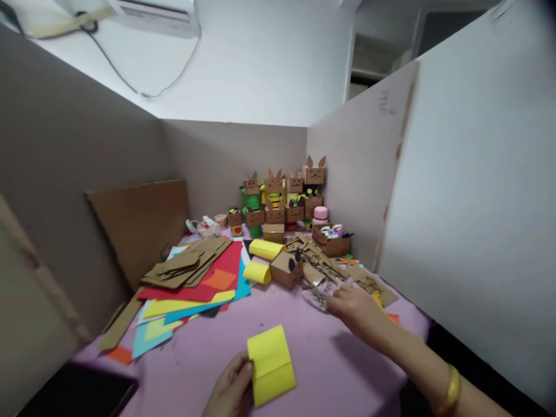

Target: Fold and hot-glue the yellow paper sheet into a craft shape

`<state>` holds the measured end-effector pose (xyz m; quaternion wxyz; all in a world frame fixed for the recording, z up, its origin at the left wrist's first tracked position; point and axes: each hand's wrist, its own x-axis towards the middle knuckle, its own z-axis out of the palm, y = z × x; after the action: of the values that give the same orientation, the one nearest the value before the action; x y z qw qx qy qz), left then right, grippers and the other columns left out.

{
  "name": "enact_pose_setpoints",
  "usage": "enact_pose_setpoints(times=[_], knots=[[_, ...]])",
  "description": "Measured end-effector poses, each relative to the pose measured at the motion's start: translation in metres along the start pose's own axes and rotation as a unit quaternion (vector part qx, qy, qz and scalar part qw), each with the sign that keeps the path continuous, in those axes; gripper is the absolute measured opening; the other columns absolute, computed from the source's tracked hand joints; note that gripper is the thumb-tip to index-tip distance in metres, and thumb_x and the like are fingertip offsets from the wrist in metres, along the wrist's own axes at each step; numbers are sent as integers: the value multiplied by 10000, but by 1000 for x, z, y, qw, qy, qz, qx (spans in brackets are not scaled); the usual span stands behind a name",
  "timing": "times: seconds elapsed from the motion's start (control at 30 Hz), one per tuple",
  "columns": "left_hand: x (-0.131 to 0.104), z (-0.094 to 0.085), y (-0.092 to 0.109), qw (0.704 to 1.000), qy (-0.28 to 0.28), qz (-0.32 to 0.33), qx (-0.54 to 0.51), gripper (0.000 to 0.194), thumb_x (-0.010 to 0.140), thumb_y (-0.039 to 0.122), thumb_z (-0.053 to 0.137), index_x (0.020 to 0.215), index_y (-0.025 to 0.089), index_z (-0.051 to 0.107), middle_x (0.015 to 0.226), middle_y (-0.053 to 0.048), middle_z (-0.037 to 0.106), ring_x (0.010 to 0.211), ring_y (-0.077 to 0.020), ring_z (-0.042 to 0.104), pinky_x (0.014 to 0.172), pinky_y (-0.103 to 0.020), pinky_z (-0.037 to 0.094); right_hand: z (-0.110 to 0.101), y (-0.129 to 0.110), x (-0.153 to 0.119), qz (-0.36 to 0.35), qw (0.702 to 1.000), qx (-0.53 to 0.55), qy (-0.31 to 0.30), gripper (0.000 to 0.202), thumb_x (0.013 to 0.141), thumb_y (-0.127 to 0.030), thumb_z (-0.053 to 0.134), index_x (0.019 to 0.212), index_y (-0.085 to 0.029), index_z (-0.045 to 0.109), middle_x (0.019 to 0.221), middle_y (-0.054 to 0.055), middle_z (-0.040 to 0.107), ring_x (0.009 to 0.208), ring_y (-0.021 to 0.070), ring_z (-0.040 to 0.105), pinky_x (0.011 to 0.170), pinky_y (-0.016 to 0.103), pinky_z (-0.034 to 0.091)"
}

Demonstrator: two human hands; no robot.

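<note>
**Right now: yellow fold in one hand, the other out for the scissors**

Here the left hand point(232, 389) sits at the near edge of the table point(330, 365), fingers closed on the left side of a folded yellow paper point(271, 364), pinning it flat on the pink cover. The paper is doubled over, a crease running across it.

Over on the other side, the right hand point(354, 307) is stretched out across the table, gold bangle point(452, 389) on the wrist, fingers loosely curled and resting on what looks like a pair of scissors point(320, 294) beside the brown cardboard scraps point(325, 263). It is blurred, so I cannot tell whether the fingers have closed on the handles or are only touching them.

By my reading, the step in hand is fetching the cutting tool while the fold is held ready. The next move would call for a proper grip through the handles, then bringing the blades back to the yellow piece without the left hand letting the fold slip open.

Around them: a small brown cardboard box point(286, 267) with dark ear shapes, two yellow paper rolls point(260, 260) just beside it, a spread of coloured sheets point(191, 295) to the left, and a row of cardboard animal figures point(282, 200) against the back partition.
</note>
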<state>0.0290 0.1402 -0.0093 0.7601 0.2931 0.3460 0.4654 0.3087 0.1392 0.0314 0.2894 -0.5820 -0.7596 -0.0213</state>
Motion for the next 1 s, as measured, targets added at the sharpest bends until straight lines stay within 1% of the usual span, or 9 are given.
enact_pose_setpoints(times=[0.07,0.17,0.27,0.37,0.43,0.53,0.67,0.77,1.0], knots=[[-3,6,2,999,-3,-9,37,295,649,243,765,903,123,677,1007,-142,726,1070,-316,608,899,-379,482,19,-17,-17,-16,999,3,-40,206,729,-34,568,732,-202,687,697,58,684,732,224,606,657,303,421],[-5,10,2,999,16,-6,45,226,658,210,748,848,110,676,959,-141,736,1024,-301,635,860,-361,502,40,-26,-39,-5,998,11,-57,337,745,-29,547,1023,-188,653,816,80,706,751,229,636,653,300,456],[-7,9,-2,998,38,8,39,164,717,203,694,854,120,659,959,-125,736,1000,-274,650,851,-348,509,46,-24,-56,33,998,22,-39,183,854,-141,485,894,-197,654,824,62,689,767,217,639,676,301,476],[-7,10,-8,998,59,12,32,129,802,188,594,913,130,625,985,-121,729,981,-252,661,843,-353,518,46,-27,-65,71,997,39,-5,228,923,-266,416,886,-213,635,844,46,687,790,197,644,703,280,483],[-7,13,-13,997,73,12,28,155,832,161,544,975,127,595,1004,-132,722,978,-248,665,838,-361,525,50,-39,-68,105,991,85,17,261,938,-345,383,908,-222,611,836,30,685,768,177,648,684,247,483],[-7,20,-20,995,91,18,23,240,852,132,510,1090,126,539,1035,-145,711,1002,-245,656,849,-368,526,64,-66,-68,167,967,189,22,330,939,-444,317,840,-230,547,631,-12,626,559,158,611,531,221,454],[-12,26,-25,995,97,19,16,309,861,115,486,1170,118,493,1061,-159,701,1034,-252,642,873,-384,521,83,-92,-62,171,957,229,54,323,941,-401,231,1016,-182,455,676,32,657,554,183,632,512,248,463],[-18,29,-23,996,90,22,4,339,856,120,501,1194,108,487,1062,-165,700,1044,-264,636,893,-392,512,87,-96,-57,141,963,218,67,256,941,-369,261,938,-208,460,731,40,664,592,182,648,545,250,461],[-22,33,-18,996,82,13,-30,376,820,91,558,1188,58,491,1023,-177,713,1015,-284,648,891,-383,517,86,-94,-56,134,976,162,65,240,946,-351,291,857,-223,473,650,20,656,539,197,635,508,257,413]])
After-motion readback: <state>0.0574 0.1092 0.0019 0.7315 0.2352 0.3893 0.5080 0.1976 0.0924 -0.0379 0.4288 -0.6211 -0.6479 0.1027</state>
